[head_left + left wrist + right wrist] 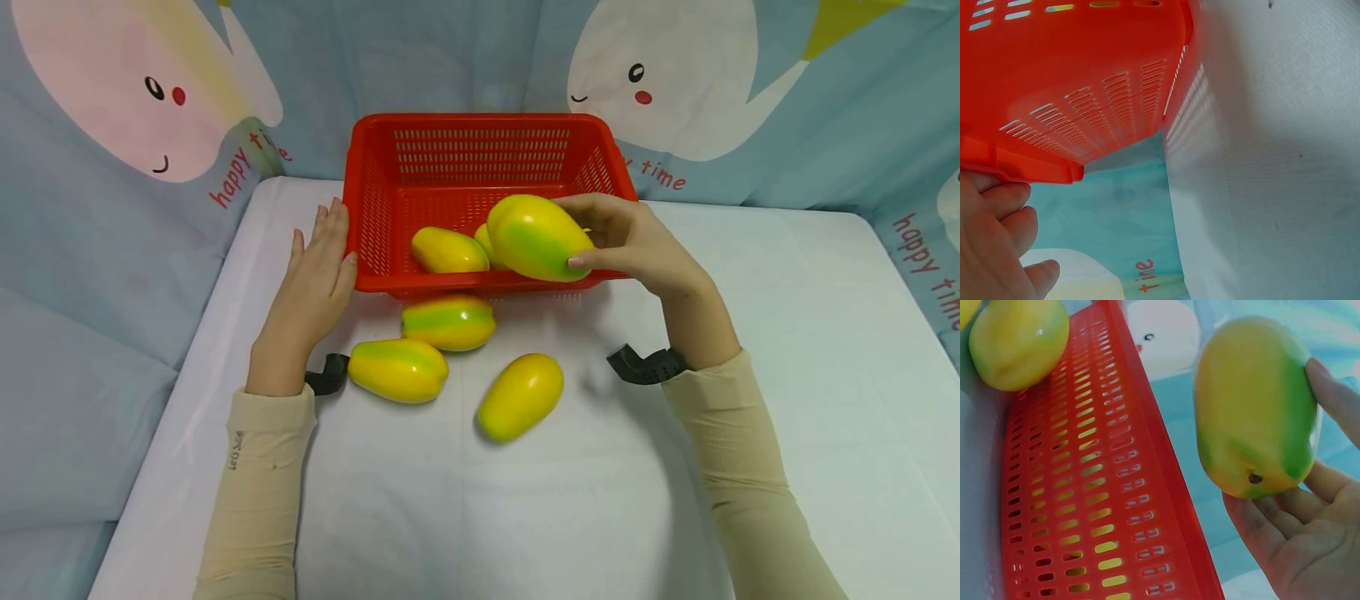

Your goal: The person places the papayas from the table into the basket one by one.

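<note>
My right hand point(637, 242) grips a yellow-green papaya point(536, 237) above the front rim of the red basket point(480, 283), thumb on one side and fingers round the other. In the right wrist view this papaya point(1254, 406) shows a dark spot at its lower end, beside the slotted basket wall point(1097, 487). Straight fingers of my left hand point(311, 287) lie along the basket's left rim; the left wrist view has them at the rim's underside. Inside the basket lies one papaya point(448, 250), with another partly hidden behind the held one.
Two papayas, one point(450, 322) right by the basket front and one point(399, 371) nearer, lie on the white tabletop point(420, 517). A third papaya point(521, 397) lies further right. Behind the basket hangs a blue printed curtain point(450, 58).
</note>
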`<state>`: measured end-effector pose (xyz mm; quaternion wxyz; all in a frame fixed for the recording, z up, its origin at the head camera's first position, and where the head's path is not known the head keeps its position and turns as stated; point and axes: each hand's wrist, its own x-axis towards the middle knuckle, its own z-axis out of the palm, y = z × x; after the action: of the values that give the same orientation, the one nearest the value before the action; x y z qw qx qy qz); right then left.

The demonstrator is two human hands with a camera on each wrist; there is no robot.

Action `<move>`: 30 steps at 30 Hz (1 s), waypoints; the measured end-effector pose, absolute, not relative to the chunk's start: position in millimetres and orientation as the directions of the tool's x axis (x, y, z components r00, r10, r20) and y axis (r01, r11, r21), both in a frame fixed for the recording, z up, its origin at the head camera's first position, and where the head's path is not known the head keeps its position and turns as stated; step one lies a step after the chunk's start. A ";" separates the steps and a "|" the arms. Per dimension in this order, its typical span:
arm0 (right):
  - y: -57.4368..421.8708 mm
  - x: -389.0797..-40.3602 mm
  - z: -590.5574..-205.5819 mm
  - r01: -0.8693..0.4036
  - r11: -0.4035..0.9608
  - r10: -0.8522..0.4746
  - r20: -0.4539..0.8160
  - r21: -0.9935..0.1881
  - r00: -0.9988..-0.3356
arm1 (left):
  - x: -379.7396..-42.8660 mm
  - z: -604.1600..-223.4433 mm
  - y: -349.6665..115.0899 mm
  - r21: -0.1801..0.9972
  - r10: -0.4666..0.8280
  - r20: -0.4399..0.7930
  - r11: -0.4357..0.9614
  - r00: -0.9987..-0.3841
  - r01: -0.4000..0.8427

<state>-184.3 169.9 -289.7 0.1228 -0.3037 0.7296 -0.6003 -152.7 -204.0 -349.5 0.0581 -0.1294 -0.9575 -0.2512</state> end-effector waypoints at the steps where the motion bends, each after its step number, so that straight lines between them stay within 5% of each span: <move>1: 168.7 -185.4 -289.2 -0.294 0.097 -0.578 0.186 -0.951 -0.795 | -152.8 -349.5 -204.1 0.466 0.218 0.178 0.840 -0.960 0.277; 19: 153.5 -223.8 -283.6 -0.189 0.258 -0.334 0.096 -0.948 -0.938 | -153.7 -351.6 -206.1 0.473 0.222 0.186 0.834 -0.957 0.285; 30: 146.5 -249.4 -280.4 -0.156 0.373 -0.293 0.044 -0.915 -0.955 | -153.4 -352.2 -206.0 0.467 0.223 0.184 0.837 -0.957 0.285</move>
<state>-249.4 146.5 -280.4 0.0628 -0.1360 0.8261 -0.5432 -153.4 -206.0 -352.2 0.0612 -0.1329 -0.9564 -0.2527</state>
